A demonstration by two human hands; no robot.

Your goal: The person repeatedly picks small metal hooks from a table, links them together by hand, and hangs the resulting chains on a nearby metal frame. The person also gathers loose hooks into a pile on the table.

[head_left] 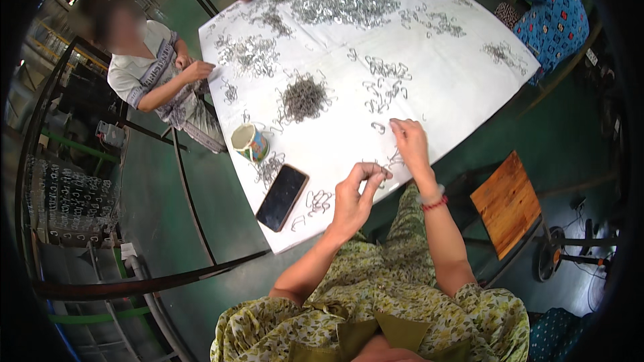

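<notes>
left hand (353,196): raised just off the near edge of the tabletop (463,87), thumb and fingers (373,171) pinched narrow on a small bent wire clip (387,174). That's how we read it anyway, since the clip is tiny from up here.

right hand (410,142): flat-ish on the tabletop a bit past the left hand, fingers curled down onto a few loose clips (394,159). We can't tell if it's actually gripping one or just pressing on them.

the clip's spot: between the two hands, right over the tabletop's near edge.

what could go wrong: the pinch is light and sits over the edge, so we'd guess a slip drops the clip into the lap or onto the green floor (161,201). The loose clips under the right hand look hooked together, so lifting one could drag its neighbours along.

in the way: black phone (282,197) lies left of the left hand with a small cluster of clips (318,201) between them. The striped cup (249,142) stands beyond the phone.

further out: dense tangled pile (303,97) mid-tabletop, bigger heaps (349,3) at the far side.

others: a seated person's hands (191,67) work at the left edge, and another person in a blue patterned top (553,17) sits at the far right.

stool: wooden seat (508,202) right of the tabletop's near corner.
</notes>
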